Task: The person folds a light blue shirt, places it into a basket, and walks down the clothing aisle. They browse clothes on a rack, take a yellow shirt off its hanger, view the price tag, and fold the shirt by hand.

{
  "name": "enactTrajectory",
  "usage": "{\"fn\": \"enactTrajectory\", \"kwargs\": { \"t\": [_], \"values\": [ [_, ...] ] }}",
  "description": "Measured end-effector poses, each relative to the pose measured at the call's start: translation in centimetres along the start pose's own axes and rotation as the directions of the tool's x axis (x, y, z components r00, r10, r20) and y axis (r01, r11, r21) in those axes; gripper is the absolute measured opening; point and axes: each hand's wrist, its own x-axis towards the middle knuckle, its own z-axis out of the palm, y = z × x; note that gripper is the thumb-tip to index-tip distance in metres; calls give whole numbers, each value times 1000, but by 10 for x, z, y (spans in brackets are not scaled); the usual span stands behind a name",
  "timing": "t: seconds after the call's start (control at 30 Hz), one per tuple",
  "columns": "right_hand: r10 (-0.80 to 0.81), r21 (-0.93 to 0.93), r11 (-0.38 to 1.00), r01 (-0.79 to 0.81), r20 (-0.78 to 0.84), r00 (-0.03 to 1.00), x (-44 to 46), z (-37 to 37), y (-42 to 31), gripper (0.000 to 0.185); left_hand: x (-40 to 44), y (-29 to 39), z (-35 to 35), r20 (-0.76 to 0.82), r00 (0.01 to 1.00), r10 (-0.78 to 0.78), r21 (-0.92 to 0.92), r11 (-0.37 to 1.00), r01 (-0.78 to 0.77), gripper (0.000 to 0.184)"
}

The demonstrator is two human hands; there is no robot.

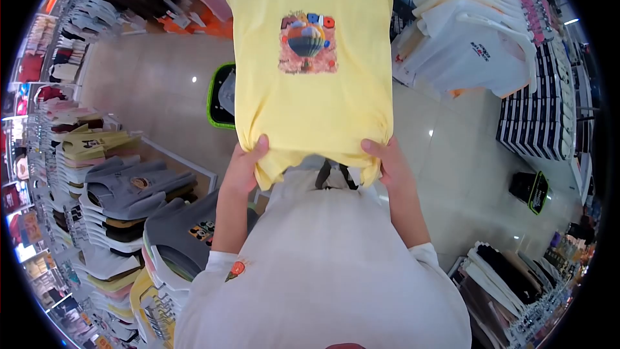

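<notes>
A yellow shirt (310, 106) with a hot-air balloon print is spread out in front of me, its upper edge running out of the top of the view. My left hand (248, 163) grips its lower left corner, thumb on top of the cloth. At the lower right corner my right hand (387, 160) pinches the fabric in the same way. The cloth bunches into folds beside both hands. The fingers beneath the shirt are hidden.
Racks of hanging shirts stand at the left (135, 184) and upper right (478, 45). A green-rimmed black basket (221, 100) is on the floor behind the shirt, another (531, 190) at the right. Folded trousers (500, 278) hang at the lower right.
</notes>
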Motion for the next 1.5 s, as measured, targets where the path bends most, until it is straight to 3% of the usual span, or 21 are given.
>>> {"fn": "enactTrajectory", "kwargs": {
  "t": [0.1,0.2,0.3,0.4,0.5,0.6,0.7,0.8,0.9,1.0,1.1,1.3,1.4,1.5],
  "values": [
    [-95,27,995,95,2,995,0,14,-14,51,2,4,8,2,999,36,-35,999,-36,47],
    [-56,25,998,57,-43,998,1,12,-15,59,-1,8,11,30,998,47,73,996,-49,45],
    [24,16,1000,-23,-112,993,3,10,-17,51,-2,6,17,17,998,63,98,993,-64,44],
    [-15,-99,995,21,59,998,1,-5,-13,45,-1,8,28,-44,996,76,37,997,-74,43],
    [31,-186,982,-22,50,998,2,-4,-11,46,-1,13,29,-101,993,62,0,998,-62,43],
    [81,-28,996,-85,-123,989,2,13,-17,48,-1,12,23,-82,995,60,-29,998,-62,44],
    [75,48,996,-69,-148,986,9,15,-18,49,2,8,18,-73,995,72,-67,995,-77,46],
    [-44,-161,986,43,0,999,14,9,-21,47,6,5,18,-63,995,79,-121,989,-87,46],
    [57,-106,992,-67,-100,993,18,2,-22,49,9,4,16,-56,995,87,-156,983,-95,46],
    [50,-53,997,-59,-149,988,22,4,-18,52,12,4,14,-2,996,87,-211,974,-86,46],
    [-2,-151,989,0,-15,1000,29,-5,-15,54,18,6,17,-6,998,56,-219,974,-56,47],
    [42,93,995,-31,-119,992,43,17,-28,49,31,12,12,-21,999,51,-90,995,-52,44],
    [-8,-127,992,1,-60,998,50,23,-36,48,40,14,16,31,996,81,-123,989,-77,43],
    [15,57,998,-16,21,1000,62,16,-33,49,45,21,23,-56,997,50,-170,984,-59,43]
  ]
}}
